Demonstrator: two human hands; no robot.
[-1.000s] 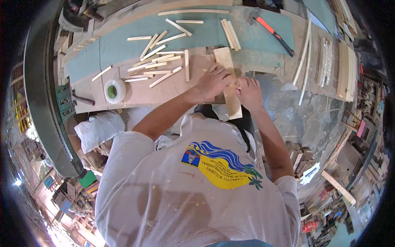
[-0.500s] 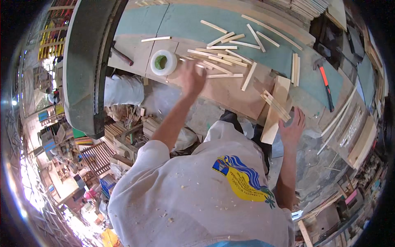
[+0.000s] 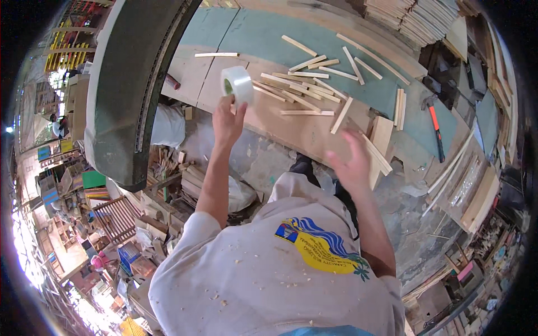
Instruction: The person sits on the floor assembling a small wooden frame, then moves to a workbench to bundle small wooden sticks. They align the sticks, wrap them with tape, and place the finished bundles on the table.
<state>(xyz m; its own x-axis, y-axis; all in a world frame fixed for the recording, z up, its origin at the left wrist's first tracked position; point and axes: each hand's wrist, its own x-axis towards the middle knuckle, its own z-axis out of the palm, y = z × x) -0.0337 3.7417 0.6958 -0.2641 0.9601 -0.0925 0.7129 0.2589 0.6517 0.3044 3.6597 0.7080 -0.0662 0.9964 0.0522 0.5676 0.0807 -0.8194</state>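
My left hand (image 3: 228,121) grips a wide roll of clear tape (image 3: 240,84) by its near rim, tilted up over the workbench. A green core shows inside the roll. My right hand (image 3: 352,159), slightly blurred, holds nothing and has its fingers apart. It hovers beside a small bundle of wooden strips (image 3: 377,154), which rests across a pale board (image 3: 382,134). Between the hands, a loose pile of short wooden sticks (image 3: 300,89) lies on the brown and green bench top (image 3: 263,119).
A hammer with an orange and black handle (image 3: 435,126) lies at the right. On the left, a large dark green machine body (image 3: 131,95) rises beside the bench. Longer strips (image 3: 457,162) lean at the right edge. Stacked boards (image 3: 412,19) stand at the far side.
My left hand has taken hold of the tape roll and lifted it from the bench, tilting it. My right hand has moved left, away from the strip bundle's near end.
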